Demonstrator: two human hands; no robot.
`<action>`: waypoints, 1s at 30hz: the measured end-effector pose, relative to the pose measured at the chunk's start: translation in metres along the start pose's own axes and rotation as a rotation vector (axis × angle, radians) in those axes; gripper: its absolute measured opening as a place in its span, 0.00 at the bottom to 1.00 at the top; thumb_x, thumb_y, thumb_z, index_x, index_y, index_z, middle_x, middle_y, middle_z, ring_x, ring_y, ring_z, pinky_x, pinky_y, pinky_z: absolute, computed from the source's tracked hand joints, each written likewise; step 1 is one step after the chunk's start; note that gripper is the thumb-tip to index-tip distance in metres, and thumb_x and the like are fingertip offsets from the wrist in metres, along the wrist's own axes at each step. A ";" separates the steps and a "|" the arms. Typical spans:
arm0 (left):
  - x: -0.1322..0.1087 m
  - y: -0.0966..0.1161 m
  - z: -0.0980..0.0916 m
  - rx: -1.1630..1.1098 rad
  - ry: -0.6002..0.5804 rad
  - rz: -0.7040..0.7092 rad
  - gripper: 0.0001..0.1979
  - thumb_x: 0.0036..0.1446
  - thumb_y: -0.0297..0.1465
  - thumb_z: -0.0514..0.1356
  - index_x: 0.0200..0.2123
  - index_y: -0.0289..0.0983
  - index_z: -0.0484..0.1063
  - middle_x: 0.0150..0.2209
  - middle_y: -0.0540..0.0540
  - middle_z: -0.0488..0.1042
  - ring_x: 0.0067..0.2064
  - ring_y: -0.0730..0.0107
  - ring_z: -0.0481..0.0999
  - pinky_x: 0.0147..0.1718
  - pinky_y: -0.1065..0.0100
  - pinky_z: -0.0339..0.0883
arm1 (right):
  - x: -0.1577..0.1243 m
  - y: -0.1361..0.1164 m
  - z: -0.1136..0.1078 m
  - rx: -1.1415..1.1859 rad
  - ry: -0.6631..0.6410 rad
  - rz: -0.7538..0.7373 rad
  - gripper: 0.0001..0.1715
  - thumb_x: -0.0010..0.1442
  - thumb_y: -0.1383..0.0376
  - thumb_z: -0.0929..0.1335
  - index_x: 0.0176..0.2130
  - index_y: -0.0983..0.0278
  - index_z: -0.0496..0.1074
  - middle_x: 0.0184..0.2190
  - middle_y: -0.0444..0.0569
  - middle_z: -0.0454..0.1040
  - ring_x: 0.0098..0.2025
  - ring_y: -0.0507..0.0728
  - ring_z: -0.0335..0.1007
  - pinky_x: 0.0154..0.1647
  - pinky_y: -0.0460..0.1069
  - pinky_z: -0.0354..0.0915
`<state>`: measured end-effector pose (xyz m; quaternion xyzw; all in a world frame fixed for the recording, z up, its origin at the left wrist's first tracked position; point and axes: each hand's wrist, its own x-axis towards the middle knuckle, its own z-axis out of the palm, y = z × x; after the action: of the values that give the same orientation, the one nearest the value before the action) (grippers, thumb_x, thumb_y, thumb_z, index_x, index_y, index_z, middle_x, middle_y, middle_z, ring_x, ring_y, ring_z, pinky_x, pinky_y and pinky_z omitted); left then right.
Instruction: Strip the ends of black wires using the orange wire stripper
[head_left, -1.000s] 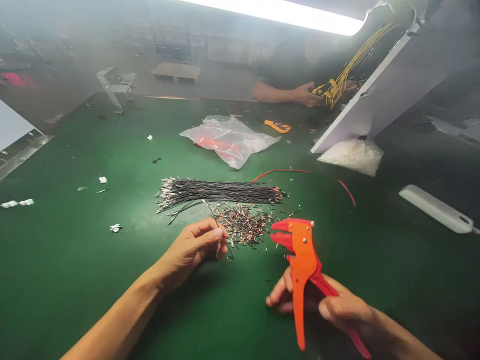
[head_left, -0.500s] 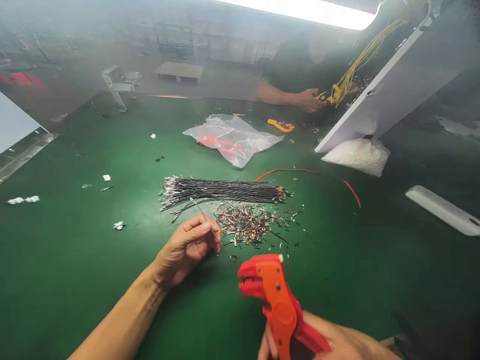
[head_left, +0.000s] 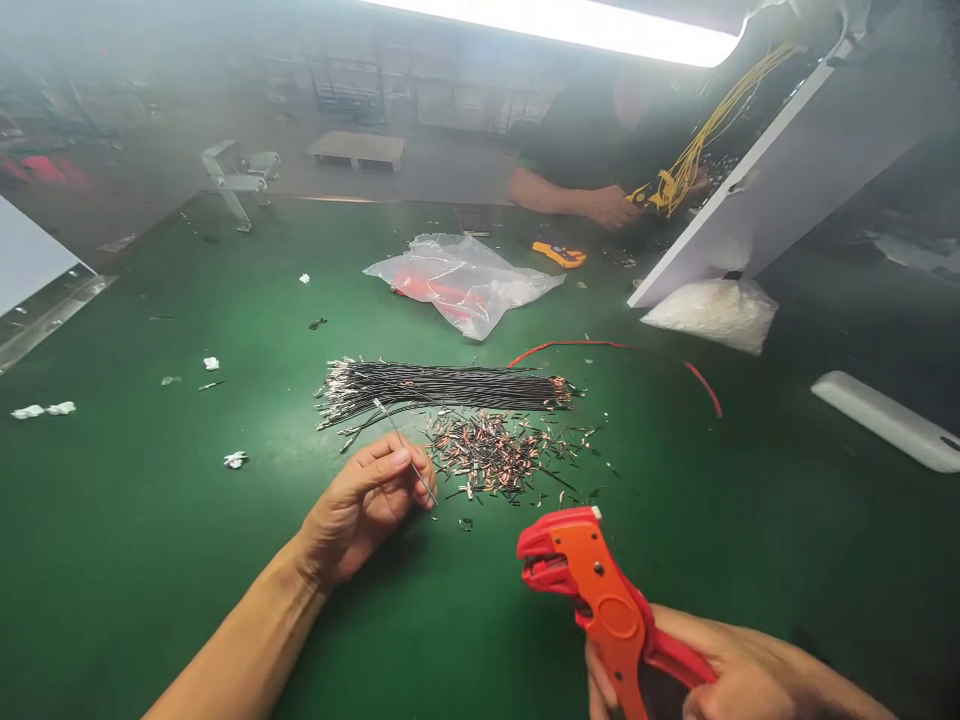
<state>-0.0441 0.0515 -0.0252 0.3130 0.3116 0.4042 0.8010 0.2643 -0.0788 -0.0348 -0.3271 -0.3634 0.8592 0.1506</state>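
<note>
Between thumb and fingers, my left hand [head_left: 371,510] pinches a thin wire [head_left: 405,447], which slants with a pale metal tip at its upper end. My right hand [head_left: 742,665] is wrapped round the handles of a red and orange wire stripper [head_left: 611,605], its jaws pointing left and apart from the wire. Just beyond my left hand lies a bundle of black wires [head_left: 457,385], silvery terminals at the left ends and bare copper at the right. In front of the bundle spreads a pile of short wire scraps [head_left: 491,450].
A clear plastic bag [head_left: 465,285] with something red inside lies behind the bundle. A red strand [head_left: 570,344] curves to the right. An orange-yellow tool [head_left: 559,254] lies farther back. A slanted white panel [head_left: 742,180] stands at right; a co-worker's hand [head_left: 611,205] holds yellow wires beyond it.
My right hand has moved right with the wire stripper, away from my left hand. My left hand still pinches the wire, shifted slightly left in the picture.
</note>
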 end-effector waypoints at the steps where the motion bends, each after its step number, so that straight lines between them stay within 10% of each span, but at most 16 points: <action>1: 0.000 0.000 0.000 0.002 -0.002 -0.003 0.07 0.55 0.33 0.65 0.28 0.37 0.75 0.26 0.49 0.71 0.30 0.71 0.69 0.32 0.67 0.66 | -0.001 -0.004 -0.007 0.024 0.022 -0.041 0.22 0.49 0.60 0.74 0.44 0.65 0.73 0.41 0.58 0.80 0.43 0.70 0.79 0.46 0.64 0.70; 7: 0.000 -0.002 0.000 0.033 0.043 -0.046 0.09 0.52 0.34 0.69 0.27 0.35 0.77 0.24 0.47 0.75 0.29 0.70 0.73 0.32 0.68 0.67 | 0.017 -0.055 -0.039 -0.261 0.223 -0.421 0.25 0.56 0.59 0.71 0.52 0.63 0.70 0.56 0.59 0.74 0.63 0.71 0.63 0.65 0.68 0.52; 11: 0.000 -0.007 -0.001 0.022 0.117 -0.023 0.09 0.55 0.35 0.68 0.32 0.35 0.79 0.25 0.48 0.75 0.29 0.72 0.72 0.32 0.69 0.66 | 0.050 -0.071 -0.021 -0.073 0.126 -0.568 0.25 0.56 0.62 0.71 0.53 0.59 0.67 0.49 0.55 0.77 0.53 0.70 0.73 0.52 0.67 0.64; 19: -0.001 -0.010 0.005 -0.089 0.177 0.073 0.09 0.60 0.35 0.64 0.35 0.35 0.79 0.20 0.52 0.69 0.25 0.75 0.68 0.29 0.70 0.62 | 0.086 -0.023 0.016 0.355 -0.078 -0.392 0.34 0.43 0.66 0.73 0.51 0.68 0.68 0.34 0.50 0.73 0.37 0.60 0.71 0.43 0.57 0.61; 30: -0.007 -0.015 0.026 -0.267 0.137 0.050 0.10 0.59 0.37 0.64 0.35 0.36 0.81 0.15 0.55 0.65 0.21 0.77 0.62 0.27 0.70 0.60 | 0.091 -0.023 0.012 0.121 -0.170 -0.404 0.31 0.55 0.54 0.73 0.51 0.67 0.64 0.34 0.49 0.67 0.34 0.55 0.60 0.38 0.51 0.55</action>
<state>-0.0213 0.0319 -0.0195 0.1832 0.3012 0.4822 0.8020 0.1896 -0.0241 -0.0527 -0.1646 -0.3807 0.8563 0.3080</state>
